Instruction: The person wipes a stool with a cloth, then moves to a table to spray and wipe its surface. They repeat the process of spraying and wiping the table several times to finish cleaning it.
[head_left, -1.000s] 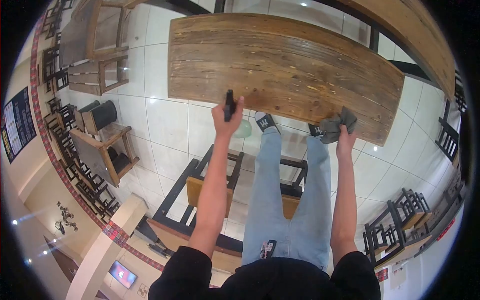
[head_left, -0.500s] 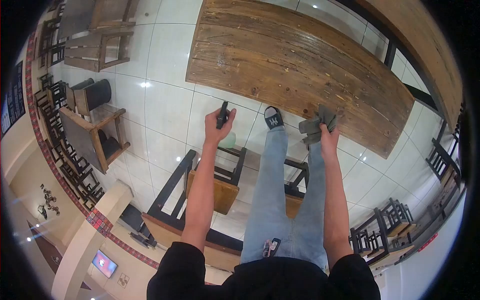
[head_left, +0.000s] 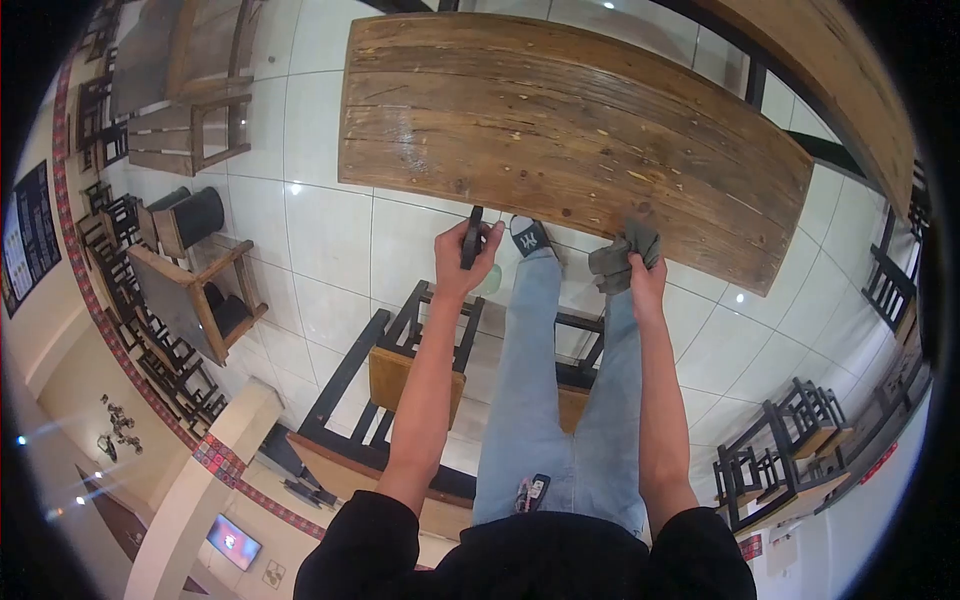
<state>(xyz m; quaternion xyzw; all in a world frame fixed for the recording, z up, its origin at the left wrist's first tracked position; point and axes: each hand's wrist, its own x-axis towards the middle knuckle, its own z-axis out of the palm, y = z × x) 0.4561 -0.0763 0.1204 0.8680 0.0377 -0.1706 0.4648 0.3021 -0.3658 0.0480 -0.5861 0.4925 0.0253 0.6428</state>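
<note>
My left hand (head_left: 462, 268) is closed around a spray bottle with a black trigger head (head_left: 472, 240). Part of its pale green, see-through body (head_left: 489, 281) shows below the hand. In my right hand (head_left: 648, 284) is a crumpled grey cloth (head_left: 622, 262), held just at the near edge of a wooden table (head_left: 560, 120). The tabletop is made of worn brown planks, and a shiny wet-looking patch lies toward its left end. Both hands are on the near side of the table, above my legs.
Wooden chairs with black frames (head_left: 410, 380) stand close by my legs. More tables and chairs (head_left: 190, 290) line the left side, and others (head_left: 780, 450) are at the lower right. A bench-like wooden surface (head_left: 850, 90) runs beyond the table. The floor (head_left: 325, 230) is white tile.
My left hand has moved right and slightly down with the spray bottle. My right hand with the cloth has shifted a little left. The view has turned slightly, showing more of the table's left end.
</note>
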